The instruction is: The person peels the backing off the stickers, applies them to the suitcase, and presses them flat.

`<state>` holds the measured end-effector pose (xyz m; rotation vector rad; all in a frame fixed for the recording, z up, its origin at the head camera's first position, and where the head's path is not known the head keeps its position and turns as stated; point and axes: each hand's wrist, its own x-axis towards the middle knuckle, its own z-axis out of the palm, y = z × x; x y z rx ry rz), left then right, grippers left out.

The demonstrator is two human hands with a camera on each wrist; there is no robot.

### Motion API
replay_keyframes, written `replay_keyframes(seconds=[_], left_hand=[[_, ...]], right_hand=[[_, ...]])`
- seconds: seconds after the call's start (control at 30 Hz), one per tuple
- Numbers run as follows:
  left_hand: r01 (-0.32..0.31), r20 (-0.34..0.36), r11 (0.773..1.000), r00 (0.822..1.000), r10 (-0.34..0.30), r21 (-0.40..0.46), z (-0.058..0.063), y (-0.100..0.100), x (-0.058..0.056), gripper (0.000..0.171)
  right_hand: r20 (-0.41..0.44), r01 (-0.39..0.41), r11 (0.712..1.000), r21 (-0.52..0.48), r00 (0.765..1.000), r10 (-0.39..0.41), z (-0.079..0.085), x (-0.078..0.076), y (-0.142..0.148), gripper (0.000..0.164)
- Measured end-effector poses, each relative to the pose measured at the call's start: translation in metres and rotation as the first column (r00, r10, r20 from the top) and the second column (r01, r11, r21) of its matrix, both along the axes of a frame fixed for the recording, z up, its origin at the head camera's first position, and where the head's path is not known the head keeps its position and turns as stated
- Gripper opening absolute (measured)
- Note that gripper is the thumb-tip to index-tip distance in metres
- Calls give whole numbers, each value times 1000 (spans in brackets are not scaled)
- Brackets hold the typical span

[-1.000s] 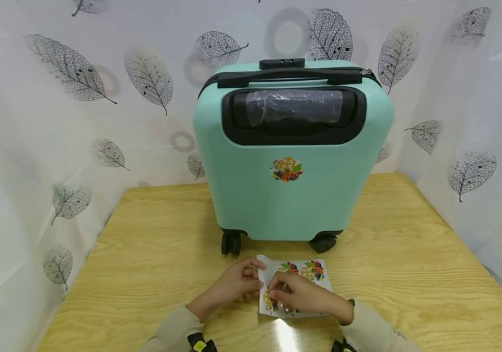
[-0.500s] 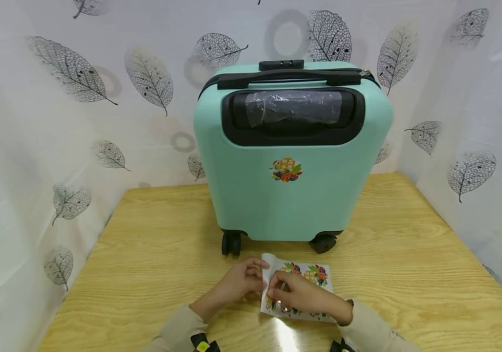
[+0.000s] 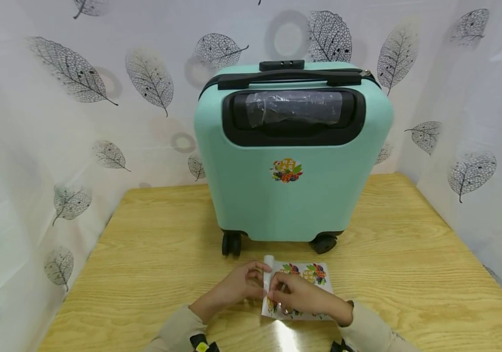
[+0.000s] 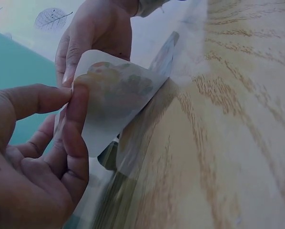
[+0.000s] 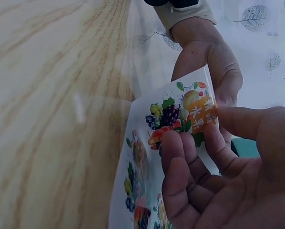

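Observation:
A white sticker sheet (image 3: 298, 293) with colourful fruit stickers lies in front of the suitcase. Its left strip is bent up from the table. My left hand (image 3: 239, 286) pinches that bent edge between thumb and finger; in the left wrist view the pale back of the sheet (image 4: 116, 95) faces the camera. On the printed side, my right hand (image 3: 296, 292) pinches the same edge at a fruit sticker (image 5: 180, 112) with orange lettering. Whether the sticker has lifted from its backing cannot be told. The right hand covers part of the lower stickers.
A mint-green suitcase (image 3: 251, 195) stands upright behind the hands on black wheels (image 3: 231, 243). One fruit sticker (image 3: 286, 170) is on its front, below the black handle recess (image 3: 294, 137). The wooden table (image 3: 154, 244) is backed by a leaf-patterned curtain (image 3: 79, 146).
The sheet has shifted slightly right, and its left edge is now folded up and over. My left hand has moved a little right with it; the right hand stays nearly in place.

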<state>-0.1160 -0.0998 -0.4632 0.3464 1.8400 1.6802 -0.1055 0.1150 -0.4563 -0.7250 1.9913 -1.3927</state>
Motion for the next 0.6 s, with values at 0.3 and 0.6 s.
replay_keyframes(seconds=[0.3, 0.6], left_hand=[[-27, -23, 1000, 999, 27, 0, 4, 5, 1, 51], [-24, -42, 1000, 999, 25, 20, 3, 6, 1, 49]], right_hand=[[-39, -8, 1000, 12, 999, 9, 0, 0, -3, 20], [-62, -29, 998, 63, 998, 33, 8, 0, -2, 18]])
